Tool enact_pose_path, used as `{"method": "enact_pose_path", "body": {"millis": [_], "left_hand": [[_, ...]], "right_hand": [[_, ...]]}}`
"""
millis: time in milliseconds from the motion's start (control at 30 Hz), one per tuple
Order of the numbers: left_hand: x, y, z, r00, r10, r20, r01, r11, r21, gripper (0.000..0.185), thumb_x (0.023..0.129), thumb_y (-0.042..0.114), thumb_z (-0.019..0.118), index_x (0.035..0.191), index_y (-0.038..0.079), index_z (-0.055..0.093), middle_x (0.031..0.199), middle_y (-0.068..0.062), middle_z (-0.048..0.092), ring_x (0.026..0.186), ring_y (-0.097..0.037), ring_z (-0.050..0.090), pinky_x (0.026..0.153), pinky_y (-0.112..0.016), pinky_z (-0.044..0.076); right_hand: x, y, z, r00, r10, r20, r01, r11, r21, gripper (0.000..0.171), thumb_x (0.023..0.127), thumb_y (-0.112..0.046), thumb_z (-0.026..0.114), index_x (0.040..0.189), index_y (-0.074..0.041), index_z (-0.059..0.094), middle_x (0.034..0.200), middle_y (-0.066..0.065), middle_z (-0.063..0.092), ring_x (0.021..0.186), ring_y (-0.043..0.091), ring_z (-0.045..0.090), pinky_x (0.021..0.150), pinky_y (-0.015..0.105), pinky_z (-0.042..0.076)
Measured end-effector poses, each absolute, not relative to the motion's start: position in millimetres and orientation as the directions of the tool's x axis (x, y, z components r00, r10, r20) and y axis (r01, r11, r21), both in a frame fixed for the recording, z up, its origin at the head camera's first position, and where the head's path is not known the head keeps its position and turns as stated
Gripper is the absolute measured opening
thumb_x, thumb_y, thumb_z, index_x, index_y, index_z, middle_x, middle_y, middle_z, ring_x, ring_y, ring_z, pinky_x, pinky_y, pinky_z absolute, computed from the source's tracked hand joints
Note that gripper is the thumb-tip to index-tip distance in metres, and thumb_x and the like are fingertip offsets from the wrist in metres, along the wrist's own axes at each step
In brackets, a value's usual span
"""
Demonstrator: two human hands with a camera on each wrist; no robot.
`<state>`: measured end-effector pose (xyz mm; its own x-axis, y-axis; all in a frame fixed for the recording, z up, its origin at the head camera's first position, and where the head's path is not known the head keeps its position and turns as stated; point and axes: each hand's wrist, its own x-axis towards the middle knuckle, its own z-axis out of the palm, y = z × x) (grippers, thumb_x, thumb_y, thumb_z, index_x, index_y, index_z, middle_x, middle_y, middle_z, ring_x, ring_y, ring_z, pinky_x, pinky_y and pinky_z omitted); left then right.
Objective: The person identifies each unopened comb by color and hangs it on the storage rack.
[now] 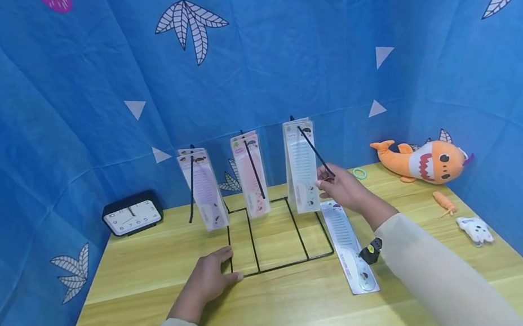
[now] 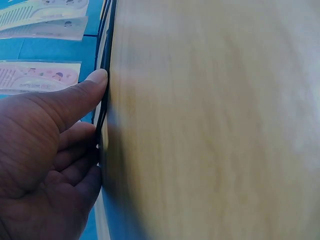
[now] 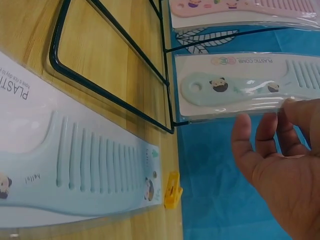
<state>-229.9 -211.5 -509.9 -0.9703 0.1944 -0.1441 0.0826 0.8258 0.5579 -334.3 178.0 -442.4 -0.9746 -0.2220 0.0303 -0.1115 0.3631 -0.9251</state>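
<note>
My left hand (image 1: 210,278) presses on the front left corner of a black wire display rack (image 1: 283,266), thumb and fingers spread along its base bars. The left wrist view shows the thumb laid straight on the wire. My right hand (image 1: 342,189) is beside the rack's right hook, its fingertips at the edge of a hanging packaged green comb (image 1: 302,170). In the right wrist view those fingers are loosely bent below that comb pack (image 3: 225,90). Another packaged green comb (image 1: 349,246) lies flat on the table under my right forearm.
Packaged purple combs (image 1: 205,194) and pink combs (image 1: 252,178) hang from the left and middle hooks. A black clock (image 1: 132,215) stands back left. On the right are an orange shark plush (image 1: 420,162), a green ring (image 1: 359,173), a small orange item (image 1: 444,201) and a white animal-shaped item (image 1: 476,230).
</note>
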Motion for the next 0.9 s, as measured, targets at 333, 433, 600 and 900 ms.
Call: {"method": "enact_pose_path", "body": {"millis": [333,433,600,900], "left_hand": [[-230.4,-211.4,-507.7,-0.969,0.194,-0.152,0.081,0.832,0.549,0.069,0.097,0.028,0.086,0.156,0.004,0.059,0.169,-0.007,0.051,0.16,-0.039,0.042,0.132,-0.057,0.037],[-230.2,-211.3,-507.4,-0.969,0.194,-0.153,0.08,0.832,0.548,0.069,0.097,0.028,0.086,0.156,0.004,0.059,0.169,-0.007,0.052,0.16,-0.039,0.042,0.132,-0.057,0.037],[-229.9,-212.1,-506.7,-0.969,0.199,-0.146,0.088,0.833,0.546,0.068,0.096,0.027,0.086,0.155,0.003,0.06,0.168,-0.009,0.053,0.159,-0.04,0.043,0.131,-0.058,0.038],[-229.6,-211.8,-508.2,-0.969,0.201,-0.145,0.089,0.828,0.554,0.068,0.097,0.027,0.085,0.155,0.004,0.06,0.168,-0.008,0.052,0.159,-0.039,0.043,0.132,-0.058,0.038]], "right_hand": [[-342.1,175.0,-449.8,-0.985,-0.171,0.035,-0.091,0.331,-0.939,0.014,0.116,-0.014,0.051,0.123,-0.003,0.058,0.124,0.017,0.06,0.126,0.035,0.061,0.111,0.058,0.06],[-342.8,174.6,-450.5,-0.986,-0.162,0.029,-0.081,0.32,-0.944,0.014,0.115,-0.013,0.052,0.123,-0.003,0.058,0.125,0.017,0.06,0.126,0.036,0.061,0.11,0.058,0.06],[-342.6,174.1,-450.6,-0.988,-0.152,0.023,-0.071,0.321,-0.945,0.014,0.115,-0.014,0.052,0.122,-0.003,0.058,0.124,0.016,0.06,0.126,0.035,0.061,0.11,0.056,0.061],[-340.7,174.0,-450.6,-0.989,-0.145,0.029,-0.076,0.332,-0.94,0.015,0.116,-0.015,0.052,0.124,-0.004,0.057,0.125,0.017,0.06,0.128,0.037,0.061,0.111,0.056,0.061]]}}
